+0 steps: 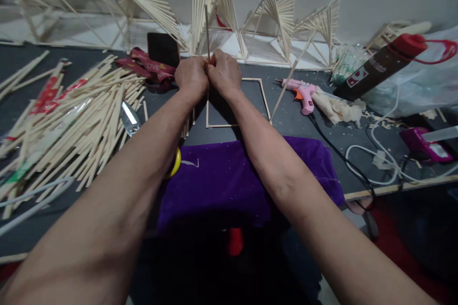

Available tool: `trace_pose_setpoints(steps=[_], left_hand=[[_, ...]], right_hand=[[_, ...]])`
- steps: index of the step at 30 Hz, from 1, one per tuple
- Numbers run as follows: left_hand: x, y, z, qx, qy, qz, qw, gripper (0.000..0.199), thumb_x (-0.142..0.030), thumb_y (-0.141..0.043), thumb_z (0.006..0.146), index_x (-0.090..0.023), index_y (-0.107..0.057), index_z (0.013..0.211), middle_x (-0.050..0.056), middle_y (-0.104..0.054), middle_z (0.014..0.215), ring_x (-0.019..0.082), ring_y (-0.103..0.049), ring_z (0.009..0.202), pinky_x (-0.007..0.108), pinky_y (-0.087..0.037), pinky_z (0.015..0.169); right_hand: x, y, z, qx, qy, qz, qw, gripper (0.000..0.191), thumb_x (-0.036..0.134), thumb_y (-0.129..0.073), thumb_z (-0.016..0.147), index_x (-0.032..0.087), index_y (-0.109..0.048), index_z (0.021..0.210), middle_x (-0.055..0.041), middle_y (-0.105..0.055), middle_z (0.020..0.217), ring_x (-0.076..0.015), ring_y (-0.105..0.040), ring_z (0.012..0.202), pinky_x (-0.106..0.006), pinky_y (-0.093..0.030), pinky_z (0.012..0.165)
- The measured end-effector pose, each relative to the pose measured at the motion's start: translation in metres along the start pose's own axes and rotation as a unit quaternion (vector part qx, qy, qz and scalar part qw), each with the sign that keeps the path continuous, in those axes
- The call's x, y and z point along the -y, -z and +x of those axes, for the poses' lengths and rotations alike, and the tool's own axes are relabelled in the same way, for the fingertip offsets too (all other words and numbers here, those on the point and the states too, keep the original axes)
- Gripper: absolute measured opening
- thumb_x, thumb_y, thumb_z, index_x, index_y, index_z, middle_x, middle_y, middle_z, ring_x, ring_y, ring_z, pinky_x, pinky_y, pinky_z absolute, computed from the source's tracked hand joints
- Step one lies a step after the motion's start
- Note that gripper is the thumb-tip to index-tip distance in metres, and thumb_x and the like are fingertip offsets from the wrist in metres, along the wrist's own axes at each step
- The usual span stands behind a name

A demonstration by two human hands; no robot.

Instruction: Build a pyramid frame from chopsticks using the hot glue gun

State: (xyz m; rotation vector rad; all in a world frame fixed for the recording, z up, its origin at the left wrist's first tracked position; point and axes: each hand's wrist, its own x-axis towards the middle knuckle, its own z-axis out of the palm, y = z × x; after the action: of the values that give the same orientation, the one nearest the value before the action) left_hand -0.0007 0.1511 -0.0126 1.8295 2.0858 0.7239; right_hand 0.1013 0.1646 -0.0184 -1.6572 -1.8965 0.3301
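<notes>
Side by side, my left hand point(192, 76) and my right hand point(225, 72) are closed around the lower part of an upright wooden stick point(207, 31), at the back left corner of a square stick frame point(236, 126). The frame lies flat on the dark table point(229, 134), its back left part hidden by my hands and right forearm. Another thin stick point(291, 74) rises at a slant from the frame's front right corner. Right of it lies a pink glue gun point(303, 93) with an orange trigger.
Loose sticks point(103, 124) and scissors point(130, 118) lie left, near a phone point(163, 49) and red lanyard point(157, 70). Fanned stick models point(282, 19) line the wall. A purple cloth point(222, 176) covers the front edge; a dark bottle point(379, 66) leans at right beside cables.
</notes>
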Motion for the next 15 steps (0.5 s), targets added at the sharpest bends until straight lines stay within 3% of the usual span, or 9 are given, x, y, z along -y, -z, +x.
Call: trace_pose_setpoints(steps=[3,8,15], left_hand=[[0.0007,-0.0003,0.0000,-0.003,-0.002,-0.008,1.000,0.050,-0.045,-0.052,0.096,-0.018,-0.077,0.131,0.010,-0.076,0.128,0.035,-0.061,0.125,0.046,-0.041,0.105],[0.0012,-0.0010,0.0007,-0.005,0.004,-0.012,1.000,0.047,-0.052,-0.056,0.095,-0.022,-0.079,0.123,0.011,-0.076,0.128,0.039,-0.060,0.129,0.048,-0.041,0.107],[0.0019,-0.0003,-0.0009,-0.001,-0.004,-0.048,0.999,0.055,-0.054,-0.055,0.095,-0.019,-0.076,0.130,0.009,-0.076,0.131,0.038,-0.056,0.133,0.049,-0.037,0.110]], right_hand=[[-0.0006,-0.0003,0.0009,0.001,0.005,-0.002,1.000,0.009,0.028,-0.052,0.098,0.026,-0.062,0.100,-0.0094,-0.075,0.117,-0.0303,-0.070,0.120,-0.050,-0.058,0.105],[-0.0001,0.0006,-0.0004,-0.006,0.014,-0.006,1.000,0.009,0.028,-0.052,0.100,0.025,-0.060,0.099,-0.0085,-0.075,0.115,-0.0268,-0.070,0.117,-0.047,-0.058,0.104],[-0.0003,0.0012,-0.0009,-0.001,0.009,0.006,1.000,0.009,0.028,-0.051,0.099,0.025,-0.060,0.097,-0.0084,-0.075,0.113,-0.0274,-0.069,0.118,-0.048,-0.057,0.105]])
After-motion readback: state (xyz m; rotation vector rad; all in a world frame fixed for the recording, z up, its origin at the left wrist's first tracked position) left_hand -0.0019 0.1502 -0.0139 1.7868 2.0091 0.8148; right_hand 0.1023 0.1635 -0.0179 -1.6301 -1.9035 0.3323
